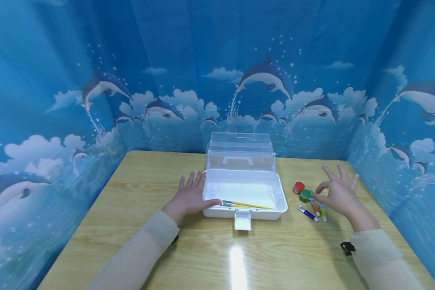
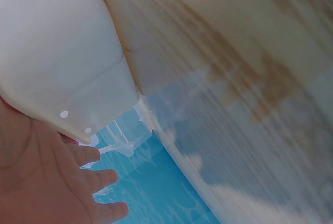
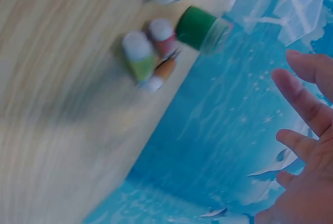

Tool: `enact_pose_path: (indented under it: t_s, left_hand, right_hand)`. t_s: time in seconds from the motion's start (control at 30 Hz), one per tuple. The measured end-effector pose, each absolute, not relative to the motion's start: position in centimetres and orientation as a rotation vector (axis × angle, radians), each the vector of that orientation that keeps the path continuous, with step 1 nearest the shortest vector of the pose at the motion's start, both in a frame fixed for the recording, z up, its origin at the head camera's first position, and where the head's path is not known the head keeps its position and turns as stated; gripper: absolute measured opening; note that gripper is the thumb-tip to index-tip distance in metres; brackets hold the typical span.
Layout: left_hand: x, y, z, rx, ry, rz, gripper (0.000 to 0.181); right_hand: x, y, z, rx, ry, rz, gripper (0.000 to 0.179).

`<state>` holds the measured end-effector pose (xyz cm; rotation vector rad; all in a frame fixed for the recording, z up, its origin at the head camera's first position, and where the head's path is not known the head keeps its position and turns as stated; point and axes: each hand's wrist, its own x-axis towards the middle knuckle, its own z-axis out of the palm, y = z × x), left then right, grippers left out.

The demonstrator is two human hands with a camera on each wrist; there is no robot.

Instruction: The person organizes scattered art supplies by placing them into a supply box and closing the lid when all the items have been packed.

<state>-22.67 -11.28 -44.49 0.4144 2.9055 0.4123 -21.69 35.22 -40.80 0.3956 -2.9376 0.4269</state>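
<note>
A white plastic box (image 1: 217, 213) stands on the table, its clear lid (image 1: 239, 155) tipped back. Two thin paintbrushes (image 1: 251, 205) lie inside along the front. My left hand (image 1: 189, 198) rests against the box's left side, fingers straight, thumb over the front left rim. My right hand (image 1: 338, 196) hovers over the paints at right, thumb and index finger close together, the others spread. It holds nothing; in the right wrist view the fingertips are apart from the green-lidded jar (image 3: 195, 29). Beside that jar are a red-lidded jar (image 1: 298, 187) and several paint tubes, including a blue one (image 1: 308, 214).
A wooden table (image 1: 137, 193) carries everything. Behind it and along both sides hangs a blue curtain (image 1: 188, 48) printed with dolphins. The box's white latch (image 1: 243, 221) hangs down at its front.
</note>
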Motion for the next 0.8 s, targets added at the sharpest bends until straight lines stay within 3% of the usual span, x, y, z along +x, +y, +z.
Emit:
enact_pose_path:
  t_s: [0.8]
  left_hand:
    - [-22.7,-11.4,-44.7,0.442,2.920,0.407,0.114]
  right_hand:
    - [-24.3,38.6,-44.5,0.215,-3.118,0.474,0.012]
